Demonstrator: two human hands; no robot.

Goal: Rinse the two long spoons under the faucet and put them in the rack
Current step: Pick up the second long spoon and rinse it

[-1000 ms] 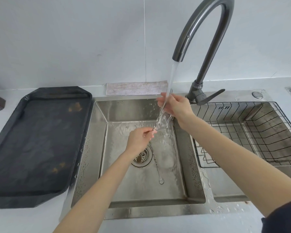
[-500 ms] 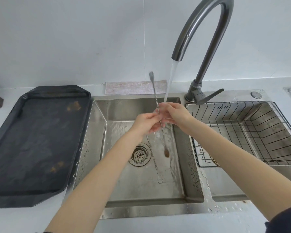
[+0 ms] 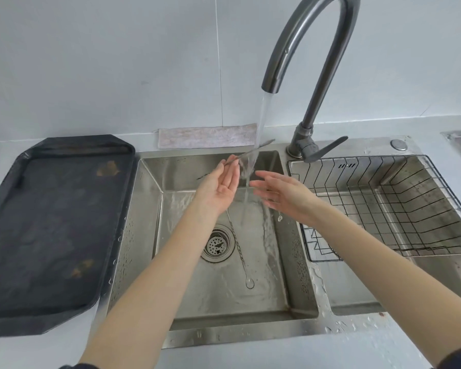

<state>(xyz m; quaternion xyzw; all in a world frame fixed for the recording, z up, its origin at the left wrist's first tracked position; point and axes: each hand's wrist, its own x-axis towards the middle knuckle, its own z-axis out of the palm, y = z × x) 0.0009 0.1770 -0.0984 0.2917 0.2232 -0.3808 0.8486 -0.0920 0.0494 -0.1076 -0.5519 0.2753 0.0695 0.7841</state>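
Your left hand (image 3: pixel 224 182), mid-frame, pinches one spoon (image 3: pixel 250 151) loosely under the stream; your right hand (image 3: pixel 280 194) is released. A wet slip drops it beside the second spoon (image 3: pixel 240 251) near the drain (image 3: pixel 217 245).

I couldn't tell how my left hand (image 3: pixel 220 186) gripped the blurred spoon (image 3: pixel 246 153) under the water, and the second spoon (image 3: pixel 240 251) ran partly beneath my wrist.
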